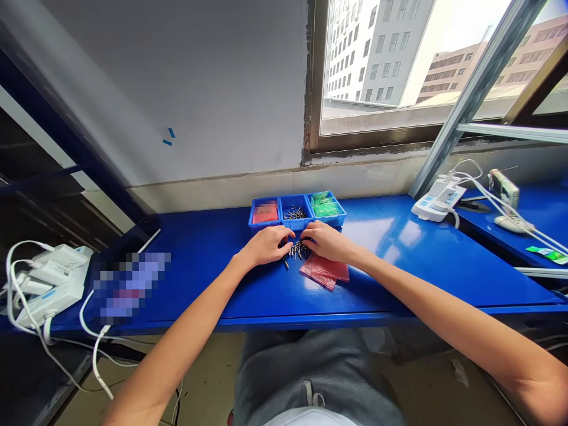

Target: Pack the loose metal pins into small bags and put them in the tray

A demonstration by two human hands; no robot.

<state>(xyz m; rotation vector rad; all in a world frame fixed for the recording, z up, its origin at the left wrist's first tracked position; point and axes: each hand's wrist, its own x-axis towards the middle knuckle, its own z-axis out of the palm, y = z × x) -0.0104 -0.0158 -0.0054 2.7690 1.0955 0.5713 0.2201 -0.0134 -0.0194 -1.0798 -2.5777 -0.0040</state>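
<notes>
A small pile of thin dark-and-silver metal pieces (296,251) lies on the blue tabletop between my two hands. My left hand (267,244) rests at the left of the pile, thumb and forefinger curved but apart. From the other side my right hand (329,241) reaches in, its bent fingertips at the pile's edge with a gap between them; no piece shows clearly in its grasp. Partly under that hand lie flat red plastic bags (326,273). Just behind the hands, a blue bin (294,225) holds more of the metal pieces.
Flanking that bin are one with red bags (265,214) and one with green bags (326,205). A white power strip (55,278) with cables sits at the left, beside a blurred-out object (133,284). Another power strip (437,198) stands at the right, near a metal post (457,118).
</notes>
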